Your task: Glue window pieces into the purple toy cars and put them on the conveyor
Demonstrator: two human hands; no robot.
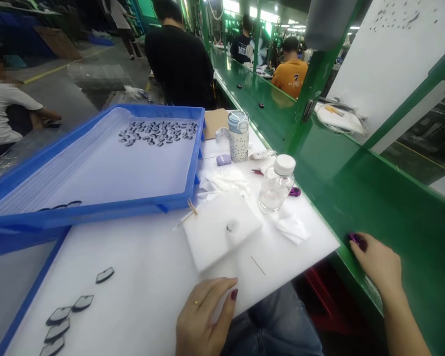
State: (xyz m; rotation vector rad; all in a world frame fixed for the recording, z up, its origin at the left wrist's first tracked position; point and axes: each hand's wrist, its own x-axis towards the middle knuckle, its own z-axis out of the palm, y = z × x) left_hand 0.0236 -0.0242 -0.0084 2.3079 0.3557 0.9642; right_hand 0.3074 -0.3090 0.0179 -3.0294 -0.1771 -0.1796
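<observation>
My right hand is at the near edge of the green belt. Its fingers close on a small glossy purple-and-black piece, which they partly hide. A similar purple piece lies behind the clear bottle at the table's edge. My left hand rests low over the white table's front edge, thumb apart from the slightly bent fingers, with nothing seen in it. Just beyond it sits a white foam block with a small clear, dark-edged piece on top. A thin dark stick lies to its right.
A blue tray holds many dark-rimmed clear pieces; several more lie front left. A clear bottle with white cap, a speckled tumbler and tissues stand behind the block. The green belt runs along the right.
</observation>
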